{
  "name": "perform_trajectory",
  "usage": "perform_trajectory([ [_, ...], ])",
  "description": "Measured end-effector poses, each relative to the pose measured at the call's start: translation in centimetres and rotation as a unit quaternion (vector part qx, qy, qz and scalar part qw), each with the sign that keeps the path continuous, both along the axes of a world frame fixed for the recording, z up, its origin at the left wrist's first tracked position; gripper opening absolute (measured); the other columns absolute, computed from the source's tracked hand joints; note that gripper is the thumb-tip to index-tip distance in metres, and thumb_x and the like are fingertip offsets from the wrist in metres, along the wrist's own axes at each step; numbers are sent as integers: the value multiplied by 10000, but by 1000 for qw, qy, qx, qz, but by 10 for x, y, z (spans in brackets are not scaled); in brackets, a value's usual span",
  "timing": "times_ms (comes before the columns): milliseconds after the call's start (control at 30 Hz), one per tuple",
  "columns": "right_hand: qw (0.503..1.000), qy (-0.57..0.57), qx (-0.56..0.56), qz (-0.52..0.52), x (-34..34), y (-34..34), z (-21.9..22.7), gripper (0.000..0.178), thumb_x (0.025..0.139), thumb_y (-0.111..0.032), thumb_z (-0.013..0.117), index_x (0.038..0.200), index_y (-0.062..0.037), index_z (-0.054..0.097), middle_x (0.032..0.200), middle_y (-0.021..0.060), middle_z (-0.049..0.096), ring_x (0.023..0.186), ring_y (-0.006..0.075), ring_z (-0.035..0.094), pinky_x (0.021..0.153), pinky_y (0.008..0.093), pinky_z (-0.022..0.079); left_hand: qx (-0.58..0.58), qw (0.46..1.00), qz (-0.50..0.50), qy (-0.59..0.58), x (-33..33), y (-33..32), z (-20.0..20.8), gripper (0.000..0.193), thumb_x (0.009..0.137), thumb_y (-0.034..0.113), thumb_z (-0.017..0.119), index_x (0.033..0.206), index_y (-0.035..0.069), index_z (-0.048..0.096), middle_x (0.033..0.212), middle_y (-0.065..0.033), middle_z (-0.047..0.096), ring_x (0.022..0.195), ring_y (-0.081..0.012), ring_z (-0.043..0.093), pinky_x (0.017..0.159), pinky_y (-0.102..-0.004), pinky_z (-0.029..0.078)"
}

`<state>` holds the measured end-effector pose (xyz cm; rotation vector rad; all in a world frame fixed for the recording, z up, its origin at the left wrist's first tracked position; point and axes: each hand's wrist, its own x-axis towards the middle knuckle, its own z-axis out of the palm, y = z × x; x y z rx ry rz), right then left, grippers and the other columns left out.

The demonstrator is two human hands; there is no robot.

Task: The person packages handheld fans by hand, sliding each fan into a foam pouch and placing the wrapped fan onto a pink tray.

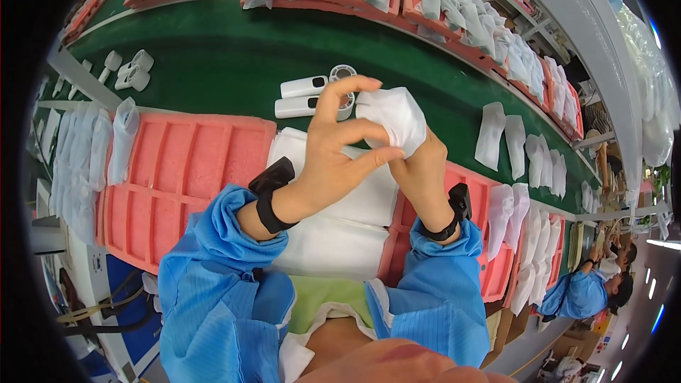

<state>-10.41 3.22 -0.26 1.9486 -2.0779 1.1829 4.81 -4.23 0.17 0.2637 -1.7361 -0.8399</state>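
A white soft bag or sleeve (392,115), bulging as if wrapped round something, is held up over the green bench. The fingers of my left hand (330,145) curve about its left side, thumb and fingertips pressing on it. From below and behind, my right hand (423,170) grips the same bag; most of its fingers are hidden. Whatever lies inside the bag cannot be made out. Just beyond my left hand lie two white handheld devices (303,86) with dark small panels and round ring ends. Beneath my forearms is a stack of flat white sleeves (333,245).
Pink compartment trays (188,163) flank the stack on the bench (213,50). More pink trays (319,1) of wrapped items line the far shelf. Wrapped pieces (491,135) lie to the right, unwrapped white devices (135,71) to the left. A co-worker in blue (582,294) is far right.
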Motion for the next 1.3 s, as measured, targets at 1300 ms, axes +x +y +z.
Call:
perform_trajectory([
  [1300,945,-264,146,124,-50,-78,-104,637,598,-246,869,1119,-9,589,1032,110,619,933,189,601,798,299,489,-122,886,-58,-443,-38,36,-80,295,708,280,783,779,47,616,863,-90,576,838,-278,623,664,-376,507],
])
